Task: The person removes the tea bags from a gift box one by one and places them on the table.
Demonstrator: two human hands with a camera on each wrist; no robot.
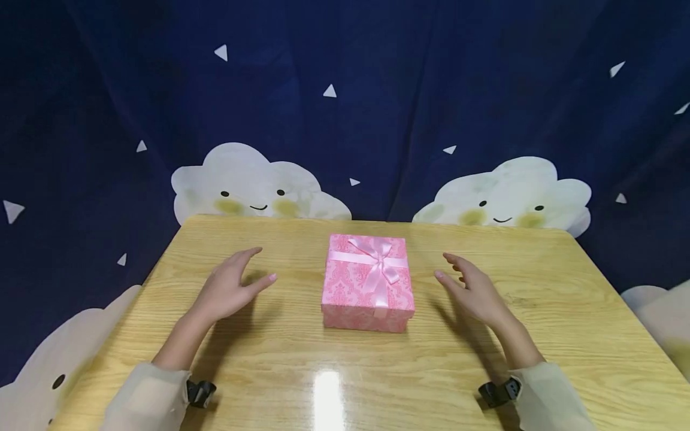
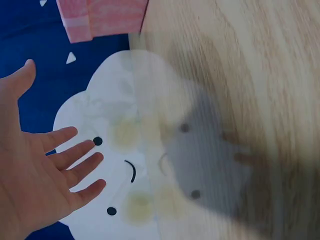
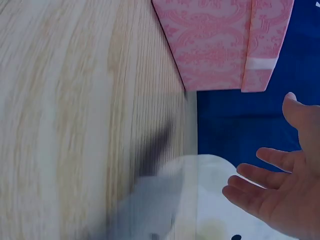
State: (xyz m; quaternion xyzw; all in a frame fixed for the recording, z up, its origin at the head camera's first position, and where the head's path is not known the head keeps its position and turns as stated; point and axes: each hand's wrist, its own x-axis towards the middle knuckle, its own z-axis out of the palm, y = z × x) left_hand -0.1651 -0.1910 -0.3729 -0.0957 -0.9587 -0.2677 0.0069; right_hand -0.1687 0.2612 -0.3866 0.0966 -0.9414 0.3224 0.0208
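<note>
A pink patterned gift box point(image 1: 345, 290) with its lid on sits on the wooden table. A pale pink ribbon point(image 1: 350, 258) crosses the lid and ends in a bow point(image 1: 380, 261). To the box's left, my left hand point(image 1: 229, 290) hovers with fingers spread and holds nothing. On the other side my right hand point(image 1: 474, 293) is likewise raised, thumb apart from the fingers, nothing in it. Both hands stand apart from the box. In the left wrist view the box point(image 2: 107, 17) shows at the top edge; the right wrist view shows its side point(image 3: 210, 45).
The wooden table point(image 1: 259, 359) has a bright light reflection near its front. Behind it hangs a dark blue curtain point(image 1: 377, 137) with white triangles and smiling clouds. A black wrist camera point(image 1: 201, 394) is strapped at the left cuff, another wrist camera point(image 1: 498, 392) at the right.
</note>
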